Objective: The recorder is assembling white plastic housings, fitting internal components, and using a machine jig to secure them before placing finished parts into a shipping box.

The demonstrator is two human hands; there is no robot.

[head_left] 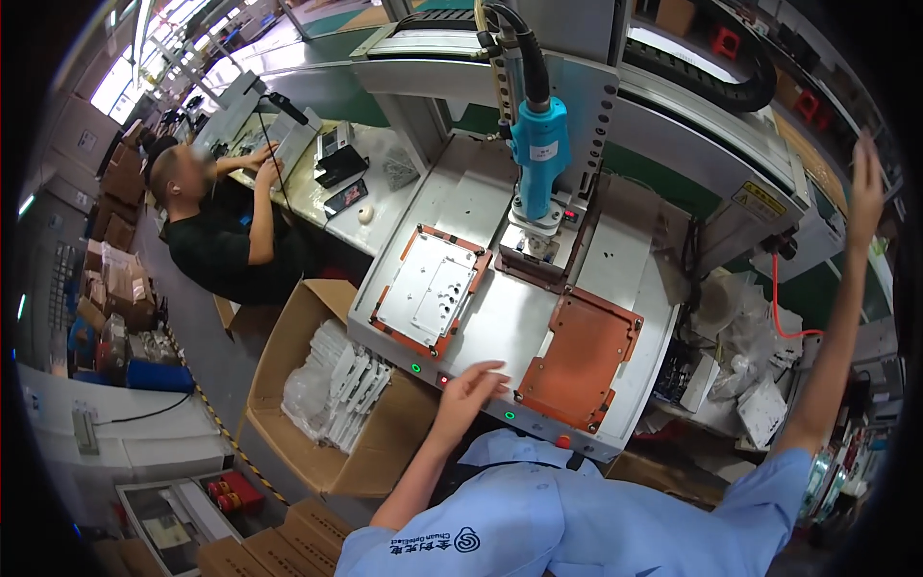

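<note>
Red-brown fixture plate [569,363], on the right of the machine bed [495,322]. Silver panel [423,279], in the left fixture. Blue screwdriver [540,154], upright, farther back. Left hand [469,392]: near edge, between fixtures, fingers apart, loosely bent. Right hand [865,188]: raised, far right, fingers extended, unclenched.

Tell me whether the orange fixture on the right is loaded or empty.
Empty: the right fixture shows its bare orange face, whereas the left fixture carries a silver plate.
</note>
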